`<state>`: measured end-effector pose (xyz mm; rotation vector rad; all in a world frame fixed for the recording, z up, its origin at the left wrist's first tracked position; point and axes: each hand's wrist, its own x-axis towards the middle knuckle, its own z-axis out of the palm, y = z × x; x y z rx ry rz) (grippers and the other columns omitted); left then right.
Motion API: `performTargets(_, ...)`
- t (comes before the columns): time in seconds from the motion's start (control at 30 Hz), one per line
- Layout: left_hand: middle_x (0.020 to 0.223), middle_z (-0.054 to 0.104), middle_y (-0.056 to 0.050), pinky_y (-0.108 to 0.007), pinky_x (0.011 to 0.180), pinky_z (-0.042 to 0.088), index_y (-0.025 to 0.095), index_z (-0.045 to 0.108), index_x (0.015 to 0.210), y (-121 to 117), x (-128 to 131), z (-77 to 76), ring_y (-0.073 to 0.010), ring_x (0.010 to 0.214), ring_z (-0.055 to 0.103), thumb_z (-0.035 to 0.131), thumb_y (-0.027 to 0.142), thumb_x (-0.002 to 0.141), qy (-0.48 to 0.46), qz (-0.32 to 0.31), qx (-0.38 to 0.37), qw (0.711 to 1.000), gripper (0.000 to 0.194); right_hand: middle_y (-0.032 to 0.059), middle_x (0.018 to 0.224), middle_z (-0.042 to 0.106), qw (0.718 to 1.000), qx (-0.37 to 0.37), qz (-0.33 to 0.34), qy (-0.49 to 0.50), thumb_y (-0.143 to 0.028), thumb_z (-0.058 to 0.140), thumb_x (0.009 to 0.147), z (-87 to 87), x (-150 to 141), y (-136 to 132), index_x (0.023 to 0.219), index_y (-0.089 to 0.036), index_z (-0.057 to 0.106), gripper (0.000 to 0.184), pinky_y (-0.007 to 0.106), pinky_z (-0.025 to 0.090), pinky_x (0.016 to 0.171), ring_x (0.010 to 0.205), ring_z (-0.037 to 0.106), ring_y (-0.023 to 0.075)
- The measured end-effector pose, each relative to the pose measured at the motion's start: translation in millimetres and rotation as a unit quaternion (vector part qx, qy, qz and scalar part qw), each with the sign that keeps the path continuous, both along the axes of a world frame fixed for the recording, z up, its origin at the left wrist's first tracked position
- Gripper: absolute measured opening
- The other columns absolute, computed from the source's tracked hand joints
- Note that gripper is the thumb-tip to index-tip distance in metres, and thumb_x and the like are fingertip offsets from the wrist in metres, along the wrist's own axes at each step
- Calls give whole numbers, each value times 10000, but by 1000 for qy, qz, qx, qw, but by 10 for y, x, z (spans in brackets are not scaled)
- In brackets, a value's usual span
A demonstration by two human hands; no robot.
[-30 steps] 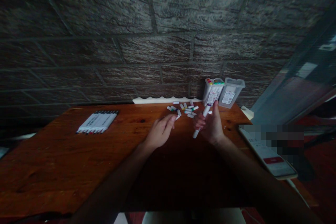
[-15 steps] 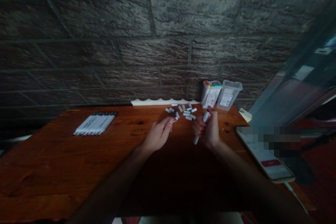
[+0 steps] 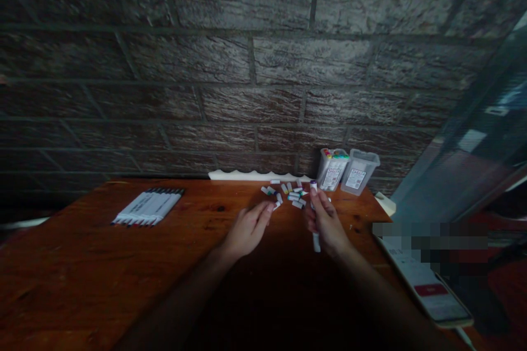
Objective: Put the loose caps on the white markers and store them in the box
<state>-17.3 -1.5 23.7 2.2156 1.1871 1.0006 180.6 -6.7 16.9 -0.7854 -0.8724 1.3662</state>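
My right hand is closed around a white marker, held nearly upright with its purple tip at the top. My left hand hovers over the wooden table with fingers loosely curled and slightly apart, its fingertips next to a scatter of several loose marker caps. Nothing shows in the left hand. Behind the caps stand two clear plastic marker boxes: one filled with coloured markers, the other looks empty.
A row of several white markers lies side by side at the table's far left. A phone rests at the right edge. A white scalloped strip runs along the brick wall behind the table.
My right hand has turned the marker from a slant to nearly upright and pulled it slightly nearer. The left hand has stayed by the caps. The view has tilted up a little.
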Motion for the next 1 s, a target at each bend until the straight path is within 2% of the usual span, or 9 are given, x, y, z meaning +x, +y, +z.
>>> performTargets(0.1,719,597,-2,-245,692,415,189,609,1002,1,-2,-1,-145,683,587,305,378,997,10,-1,-2,1000,358,-102,538,351,1000,-5,-18,19,-550,685,760,12,-14,7,874,-237,519,373,160,163,355,406,227,42)
performTargets(0.23,737,616,-9,-244,689,415,184,612,1027,2,0,-1,-145,693,593,309,370,997,17,3,-2,1000,357,-81,536,428,999,-5,9,35,-540,728,721,49,-24,14,777,-209,516,398,164,268,401,433,317,47)
performTargets(0.33,745,625,-10,-242,690,418,184,618,1036,3,4,1,-145,696,596,318,360,996,15,3,-2,1000,350,-84,442,335,995,-17,62,72,-711,590,737,96,1,8,695,-196,526,520,189,269,394,392,264,56)
performTargets(0.43,744,626,-8,-241,697,420,185,619,1042,7,8,-7,-145,703,598,327,350,994,13,0,2,1000,338,-85,394,235,987,-40,112,111,-836,412,730,138,45,-2,541,-195,437,668,200,235,372,363,194,53)
performTargets(0.6,711,606,1,-239,685,415,183,619,1026,17,8,-36,-140,682,587,330,348,996,13,-1,1,1000,335,-91,374,166,983,-70,108,129,-796,406,763,152,80,-14,447,-213,300,672,208,160,338,333,144,49)
performTargets(0.73,720,601,3,-240,690,414,186,613,1035,22,6,-45,-139,689,590,331,349,997,15,-4,-1,1000,328,-87,370,166,986,-62,87,126,-774,394,775,142,59,-29,431,-219,288,661,215,133,333,326,147,53)
performTargets(0.87,710,586,6,-241,697,411,183,610,1002,23,14,-42,-136,686,587,331,353,998,23,-9,2,1000,327,-90,378,172,987,-26,100,120,-748,432,781,133,34,-22,441,-213,295,648,205,150,347,341,143,49)
performTargets(1.0,723,601,3,-238,692,415,188,609,1031,25,18,-42,-138,690,593,332,360,998,29,-6,-2,1000,328,-87,414,257,988,-35,97,117,-746,538,740,114,9,5,497,-192,374,626,190,188,369,372,176,42)
